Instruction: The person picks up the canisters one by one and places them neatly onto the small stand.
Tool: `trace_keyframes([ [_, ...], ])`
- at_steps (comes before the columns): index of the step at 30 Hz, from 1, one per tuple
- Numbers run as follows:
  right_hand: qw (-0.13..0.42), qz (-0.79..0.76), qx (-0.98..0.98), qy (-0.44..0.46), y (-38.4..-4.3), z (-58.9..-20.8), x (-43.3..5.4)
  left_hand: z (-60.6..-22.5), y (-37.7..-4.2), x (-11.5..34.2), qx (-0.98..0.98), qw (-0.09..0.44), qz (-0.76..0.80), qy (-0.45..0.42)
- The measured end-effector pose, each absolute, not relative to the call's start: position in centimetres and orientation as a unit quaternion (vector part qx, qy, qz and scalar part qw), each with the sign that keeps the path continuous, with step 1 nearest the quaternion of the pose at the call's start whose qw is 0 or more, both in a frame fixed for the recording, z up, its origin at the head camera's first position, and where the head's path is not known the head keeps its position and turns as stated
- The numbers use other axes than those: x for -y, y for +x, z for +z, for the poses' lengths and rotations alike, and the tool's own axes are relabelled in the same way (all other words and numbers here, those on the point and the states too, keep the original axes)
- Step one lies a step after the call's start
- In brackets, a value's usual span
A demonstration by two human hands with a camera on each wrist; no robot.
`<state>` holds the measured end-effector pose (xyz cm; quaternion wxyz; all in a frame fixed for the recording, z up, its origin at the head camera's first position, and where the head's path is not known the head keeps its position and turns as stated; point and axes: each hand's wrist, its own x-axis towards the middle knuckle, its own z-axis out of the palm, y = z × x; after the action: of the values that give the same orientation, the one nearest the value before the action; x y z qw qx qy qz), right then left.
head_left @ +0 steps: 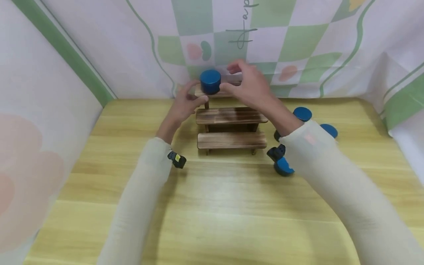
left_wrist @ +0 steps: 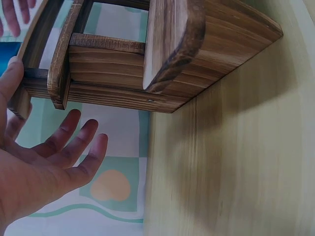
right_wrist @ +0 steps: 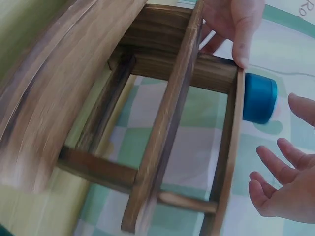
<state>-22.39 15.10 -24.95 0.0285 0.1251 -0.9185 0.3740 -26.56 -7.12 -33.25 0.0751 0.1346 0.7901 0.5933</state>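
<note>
A blue round tin [head_left: 210, 81] stands at the left end of the top step of a three-tier wooden step stand [head_left: 232, 140]. Beside its left side is my left hand [head_left: 186, 103], fingers spread and the thumb right at the end of the top step. In the left wrist view, the other fingers of that hand reach out loosely below the stand's edge. My right hand [head_left: 253, 86] is over the right part of the top step, its thumb pointing at the tin. A gap shows between the right fingers and the tin [right_wrist: 260, 98] in the right wrist view.
More blue tins are on the wooden table [head_left: 212, 206] right of the stand: one tin [head_left: 302, 113] behind my forearm, another tin [head_left: 329, 130] farther right, and a tin [head_left: 283, 167] partly under my sleeve. A patterned cloth [head_left: 232, 48] hangs directly behind the stand.
</note>
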Motion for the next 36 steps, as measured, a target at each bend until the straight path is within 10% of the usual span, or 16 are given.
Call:
trace_keyframes([
  [36, 0.026, 0.364, 0.931, 0.013, -17.9, -29.7, -28.1, -33.3, -26.0, 9.7, -0.806, 0.076, 0.576, 0.113],
])
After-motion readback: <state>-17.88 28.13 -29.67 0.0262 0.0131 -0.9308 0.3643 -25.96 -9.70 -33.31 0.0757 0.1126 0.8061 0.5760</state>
